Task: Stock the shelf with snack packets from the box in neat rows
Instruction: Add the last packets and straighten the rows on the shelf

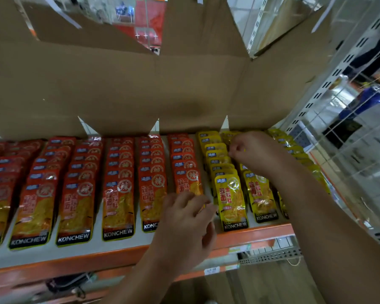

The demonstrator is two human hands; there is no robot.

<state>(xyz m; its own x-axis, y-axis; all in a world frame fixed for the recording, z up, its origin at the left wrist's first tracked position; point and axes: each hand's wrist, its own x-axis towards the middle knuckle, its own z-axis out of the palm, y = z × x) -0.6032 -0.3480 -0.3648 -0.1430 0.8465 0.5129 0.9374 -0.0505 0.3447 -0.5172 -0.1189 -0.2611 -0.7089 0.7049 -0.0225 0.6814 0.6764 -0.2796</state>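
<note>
Overlapping rows of red snack packets [119, 198] cover the left and middle of the shelf [79, 257], and rows of yellow packets [232, 202] fill the right part. My right hand [253, 151] reaches to the back of the second yellow row [259, 194], fingers curled on a yellow packet there. My left hand [185, 218] lies at the shelf's front, fingers bent over the bottom of the rightmost red row [185, 170]; what it holds is hidden. A flattened cardboard box [140, 84] stands upright behind the rows.
The shelf has an orange front edge [250, 236] with price tags [212, 270] below. White perforated uprights and a wire mesh panel [338, 150] bound the right side. More packets lie along the far right [294, 148]. A dark object [70, 284] sits on the lower level.
</note>
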